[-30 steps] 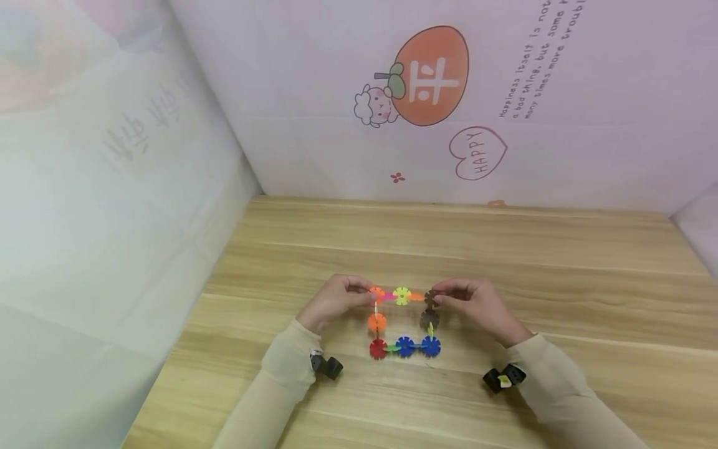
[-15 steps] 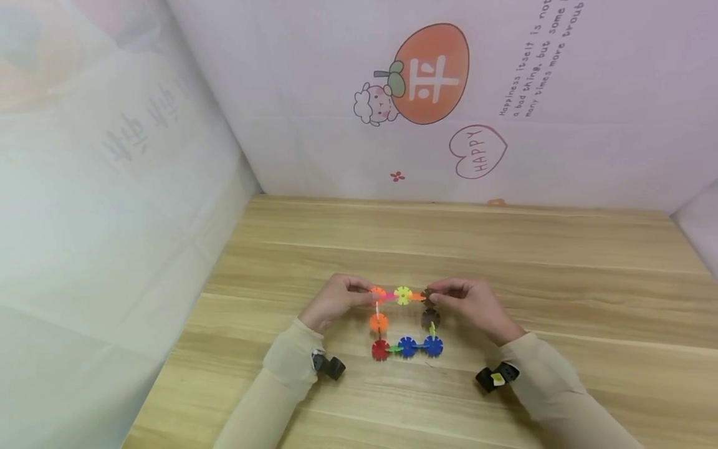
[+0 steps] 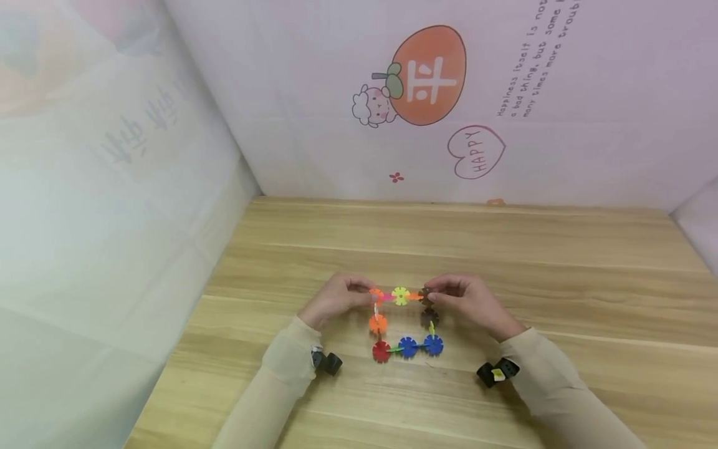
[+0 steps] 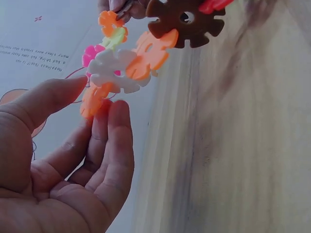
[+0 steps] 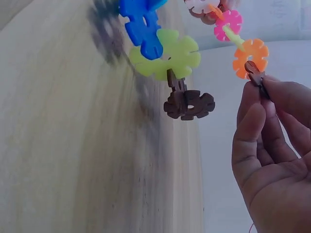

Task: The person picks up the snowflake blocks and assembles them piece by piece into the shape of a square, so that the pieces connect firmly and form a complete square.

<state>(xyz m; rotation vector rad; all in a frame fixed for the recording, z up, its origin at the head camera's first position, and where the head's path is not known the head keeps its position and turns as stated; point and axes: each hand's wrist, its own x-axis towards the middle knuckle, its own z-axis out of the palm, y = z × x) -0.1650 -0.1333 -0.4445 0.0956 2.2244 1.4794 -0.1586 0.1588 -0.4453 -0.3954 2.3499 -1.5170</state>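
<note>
A chain of snowflake-shaped plastic discs, bent into a rectangle, hangs between both hands in the head view. My left hand (image 3: 336, 300) pinches the orange corner disc (image 4: 95, 99) between thumb and fingers; a white disc (image 4: 104, 70) joins it. At the opposite upper corner, my right hand (image 3: 470, 304) pinches a brown disc (image 5: 254, 73) slotted into an orange one (image 5: 250, 54). In the right wrist view, a gap separates this held disc from two joined brown discs (image 5: 194, 104) on a yellow-green disc (image 5: 167, 54). Blue discs (image 3: 408, 347) and a red one (image 3: 381, 351) form the near side.
A wooden table (image 3: 505, 243) lies under the chain, backed by a printed white wall sheet (image 3: 314, 149) with another sheet (image 3: 140, 206) at left. Both wrists wear small black cameras, one on the left (image 3: 332, 363) and one on the right (image 3: 487, 374).
My right hand has shifted slightly left with the brown disc, and the upper right corner has moved inward. The red corner sits slightly nearer and to the right. My left hand has barely moved.
</note>
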